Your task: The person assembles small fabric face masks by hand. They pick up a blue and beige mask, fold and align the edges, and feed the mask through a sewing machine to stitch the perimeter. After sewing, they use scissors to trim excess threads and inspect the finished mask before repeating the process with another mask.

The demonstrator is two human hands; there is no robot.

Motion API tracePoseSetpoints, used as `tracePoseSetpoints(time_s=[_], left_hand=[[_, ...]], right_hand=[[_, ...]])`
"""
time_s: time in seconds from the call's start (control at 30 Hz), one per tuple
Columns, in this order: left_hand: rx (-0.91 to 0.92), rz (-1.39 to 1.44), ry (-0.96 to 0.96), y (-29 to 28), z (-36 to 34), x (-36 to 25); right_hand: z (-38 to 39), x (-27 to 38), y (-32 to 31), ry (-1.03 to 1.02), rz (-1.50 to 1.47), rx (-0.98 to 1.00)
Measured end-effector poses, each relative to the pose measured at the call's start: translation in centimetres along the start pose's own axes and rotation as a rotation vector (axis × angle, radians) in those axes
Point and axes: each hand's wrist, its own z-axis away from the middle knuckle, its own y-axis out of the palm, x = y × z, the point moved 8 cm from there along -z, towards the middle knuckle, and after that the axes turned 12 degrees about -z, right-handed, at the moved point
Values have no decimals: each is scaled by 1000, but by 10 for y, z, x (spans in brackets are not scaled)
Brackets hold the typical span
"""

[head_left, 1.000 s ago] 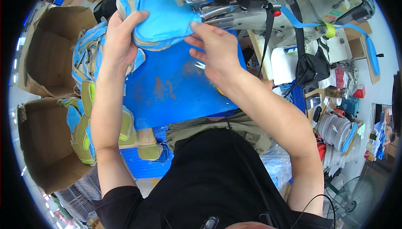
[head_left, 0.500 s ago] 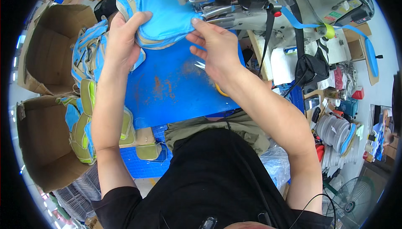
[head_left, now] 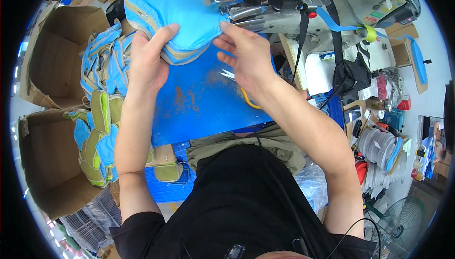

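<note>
Both hands are up at the sewing machine (head_left: 303,3), working 1 padded piece of light blue fabric (head_left: 168,10) with tan edging along its lower rim. Her left hand (head_left: 149,64) clamps the near edge of that piece, thumb hooked up over the blue top and the other fingers curled underneath, so the grip is closed on the fabric. The right hand (head_left: 246,57) sits at the piece's right corner, fingertips pressed down together on the edge just in front of the machine's metal arm; the fingers lie close side by side, not spread.

The fabric piece lies partly on the machine bed and partly over a flat blue board (head_left: 204,98), which shows rusty brown marks in its middle. Just beside the right palm, resting on the board, are small snips (head_left: 228,74) and a yellow loop (head_left: 249,100) that runs under the wrist.

To the left, a heap of similar blue and olive-green padded pieces (head_left: 102,112) spills over the edge of a blue crate (head_left: 168,188), and 2 open cardboard boxes (head_left: 50,60) stand beyond it. A blue strap (head_left: 346,24) runs off the machine to the right, past a black pouch (head_left: 350,76) hanging below the table edge. Farther right are stacked white rolls (head_left: 374,147) and a cluttered shelf, too small to make out in detail.
</note>
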Motion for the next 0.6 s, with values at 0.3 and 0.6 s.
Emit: tracePoseSetpoints(time_s=[0.3, 0.6], left_hand=[[-71, 37, -27, 3, 15, 6], [-33, 166, -85, 7, 29, 26]], right_hand=[[19, 27, -25, -59, 149, 56], [136, 319, -69, -1524, 658, -115]])
